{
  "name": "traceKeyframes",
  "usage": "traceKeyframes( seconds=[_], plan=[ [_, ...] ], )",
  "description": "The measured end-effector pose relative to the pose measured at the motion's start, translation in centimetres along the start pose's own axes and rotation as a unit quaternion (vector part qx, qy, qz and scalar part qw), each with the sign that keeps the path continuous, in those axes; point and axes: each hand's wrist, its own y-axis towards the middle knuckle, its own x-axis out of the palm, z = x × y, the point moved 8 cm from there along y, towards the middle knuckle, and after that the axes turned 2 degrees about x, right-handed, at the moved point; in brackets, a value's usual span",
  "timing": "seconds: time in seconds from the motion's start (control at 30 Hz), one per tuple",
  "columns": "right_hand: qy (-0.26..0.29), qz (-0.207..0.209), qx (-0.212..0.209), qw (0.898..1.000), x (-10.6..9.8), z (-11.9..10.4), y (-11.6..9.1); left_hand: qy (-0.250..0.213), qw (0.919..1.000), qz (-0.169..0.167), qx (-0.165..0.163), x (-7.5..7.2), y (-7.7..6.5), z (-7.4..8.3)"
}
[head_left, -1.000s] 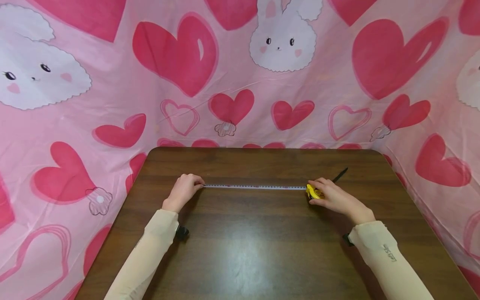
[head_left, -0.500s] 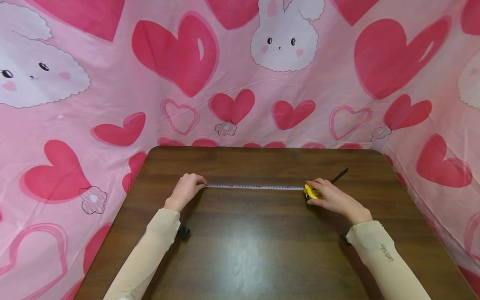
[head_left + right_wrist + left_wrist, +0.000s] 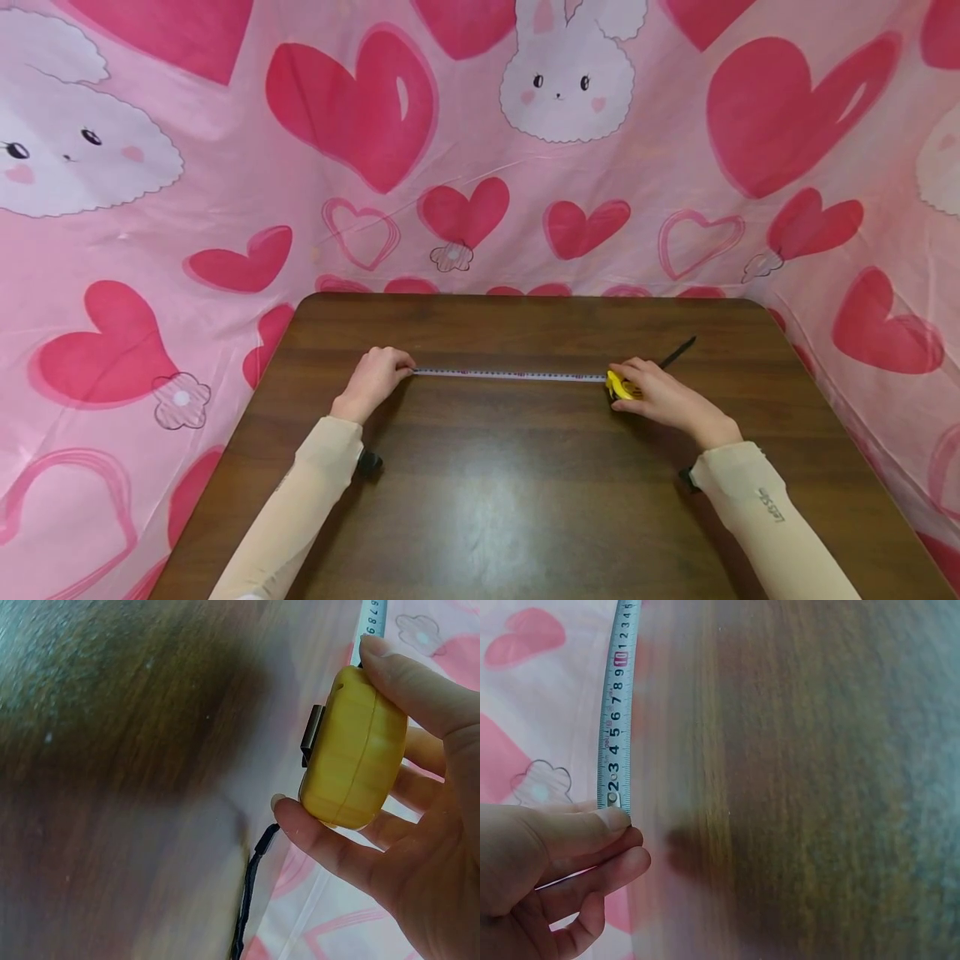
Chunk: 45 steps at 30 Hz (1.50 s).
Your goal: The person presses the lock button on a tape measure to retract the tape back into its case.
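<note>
A yellow tape measure (image 3: pixel 352 754) is gripped in my right hand (image 3: pixel 667 402), thumb on top near the blade's mouth and fingers around the case. Its white blade (image 3: pixel 510 375) stretches straight across to the left, with printed numbers facing up. My left hand (image 3: pixel 371 383) pinches the free end of the blade between thumb and fingers, just below the 2 mark in the left wrist view. A metal belt clip (image 3: pixel 313 735) shows on the case's side. From the case a black wrist strap (image 3: pixel 678 352) trails off toward the back right.
A brown wooden table (image 3: pixel 480 500) with rounded far corners lies under both hands. Pink cloth (image 3: pixel 480 150) printed with hearts and rabbits hangs behind and on both sides of it.
The right hand with the tape case has shifted slightly left, and the left hand slightly right. The visible stretch of blade is a little shorter. Both grips are unchanged.
</note>
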Motion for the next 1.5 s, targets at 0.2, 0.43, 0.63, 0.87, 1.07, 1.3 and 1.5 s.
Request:
traceKeyframes(
  seconds=[0.2, 0.43, 0.63, 0.87, 1.07, 1.3, 1.5],
  plan=[
    [-0.010, 0.006, -0.013, 1.000, 0.1, -0.2, 0.1, 0.004, 0.9999, 0.004, 0.011, 0.1, 0.0, 0.5],
    [-0.011, 0.009, -0.014, 1.000, 0.2, -0.2, 0.0, 0.007, 0.9998, 0.010, 0.017, 0.3, -0.1, 0.9],
    [-0.012, 0.011, -0.019, 1.000, 0.2, -0.6, 0.0, 0.008, 0.9997, 0.010, 0.021, 0.7, 0.0, 1.2],
    [-0.013, 0.011, -0.025, 1.000, 0.2, -0.9, 0.4, 0.013, 0.9996, 0.003, 0.026, 0.9, 0.2, 1.5],
    [-0.016, 0.014, -0.031, 0.999, 0.0, -1.2, 0.5, 0.003, 0.9997, 0.003, 0.024, 0.9, 0.5, 1.6],
    [-0.013, 0.005, -0.017, 1.000, 0.1, -1.3, 0.6, 0.007, 0.9996, -0.002, 0.028, 1.1, 0.7, 1.8],
    [-0.013, 0.002, -0.021, 1.000, 0.1, -1.6, 0.8, 0.005, 0.9995, -0.004, 0.032, 1.2, 0.9, 1.9]
  ],
)
